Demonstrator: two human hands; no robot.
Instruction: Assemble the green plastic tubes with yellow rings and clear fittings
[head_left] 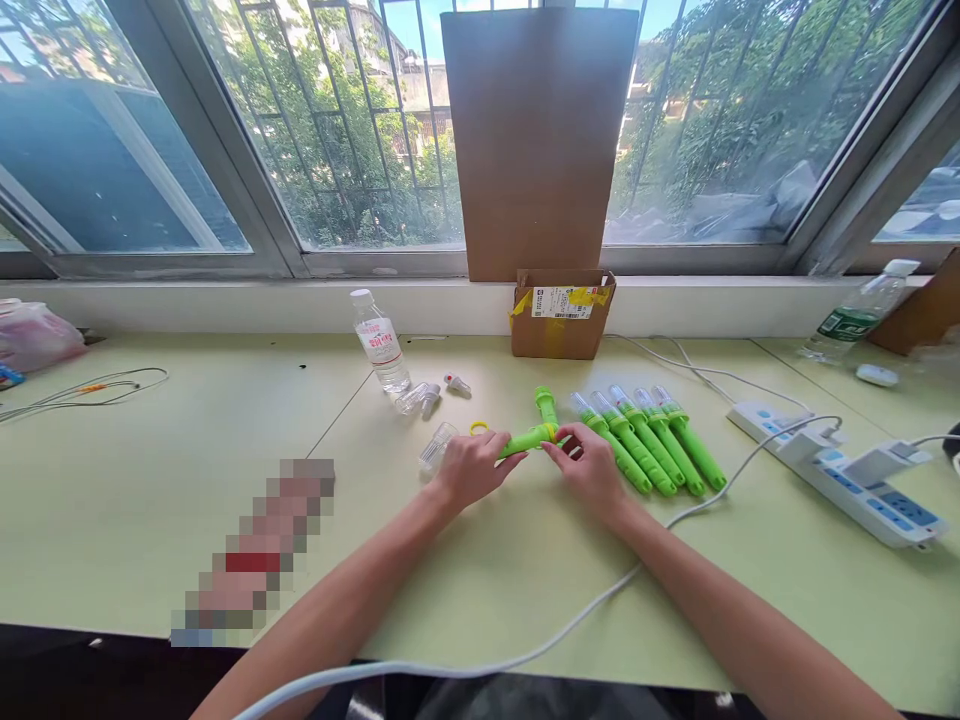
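From left to right on the table [397,580]: one pink plastic bag [37,333]; one bundle of thin cables [90,390]; one labelled water bottle [381,350], upright, with clear plastic pieces [420,398] at its base, too bunched to count; one small part [457,385] with a red mark; clear cups [437,450], their number uncertain; one loose yellow ring [478,427].

At centre, my left hand [474,468] is mostly closed, fingers curled over one green tube [525,441], which lies crosswise between my hands above the table. My right hand [591,468] is partly closed, thumb and forefinger drawn together on the tube's end, beside a yellow band [551,431]. Just behind stands or lies one further green piece [546,403]; whether it is joined, I cannot tell.

Behind is one small cardboard box [559,335]. Right of my hands, five clear-tipped green tubes [652,440] lie side by side, then one white power strip [832,470] and a second bottle [855,318].
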